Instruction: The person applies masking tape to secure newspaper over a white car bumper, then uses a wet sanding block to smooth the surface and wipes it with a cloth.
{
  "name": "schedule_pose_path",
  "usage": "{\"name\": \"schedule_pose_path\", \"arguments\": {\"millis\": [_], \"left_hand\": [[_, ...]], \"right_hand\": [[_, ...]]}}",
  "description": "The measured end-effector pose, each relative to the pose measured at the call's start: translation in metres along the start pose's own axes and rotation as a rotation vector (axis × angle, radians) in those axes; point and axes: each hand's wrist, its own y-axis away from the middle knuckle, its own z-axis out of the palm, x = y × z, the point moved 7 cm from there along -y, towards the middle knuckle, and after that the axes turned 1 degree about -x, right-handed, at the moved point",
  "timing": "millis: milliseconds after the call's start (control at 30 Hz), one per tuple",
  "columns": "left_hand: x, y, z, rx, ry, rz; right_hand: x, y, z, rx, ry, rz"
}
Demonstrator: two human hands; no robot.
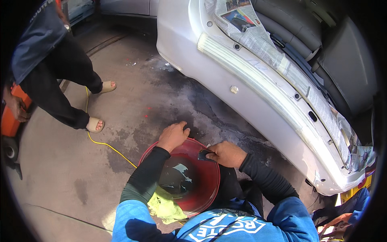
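- Two dark sleeves [141,177] reach forward around the tub [216,183], which sits close in front of the person, presumably so that both hands can work over it without stretching.
- One yellow-green cloth [166,205] hangs over the tub's near left rim, likely put there to be within easy reach and out of the water [177,179]. Bright reflections lie on that dark liquid.
- The right hand [229,154] grasps a dark pad [204,155] between thumb and fingers, at the tub's far right rim. The pad is over the inner side of the wall, perhaps so that drips fall back in; whether it touches the wall I cannot tell.
- The left hand [173,136] is at the far left rim, palm down, fingers loosely bent. Nothing shows in it, but its underside is hidden, so I cannot tell whether it grips the rim or just hovers above.
- A yellow cord [111,147] runs along the floor toward the tub, lying slack.
- The bumper [225,99] of a pale car slants past on the right, a whitish strip [254,82] along its upper edge. Newspaper [278,60] lies above that, seemingly to shield the opening behind.
- Another person [52,68] stands at far left in sandals, one hand lowered beside an orange object [14,115].
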Motion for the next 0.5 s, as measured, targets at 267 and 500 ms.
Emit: {"name": "schedule_pose_path", "arguments": {"millis": [267, 500], "left_hand": [[0.003, -0.008, -0.021, 0.223, 0.176, 0.078], [0.092, -0.081, -0.17, 0.554, -0.138, 0.122]], "right_hand": [[0.049, 0.105, 0.051, 0.007, -0.322, -0.021], [0.064, 0.124, 0.089, -0.061, -0.435, 0.039]]}}
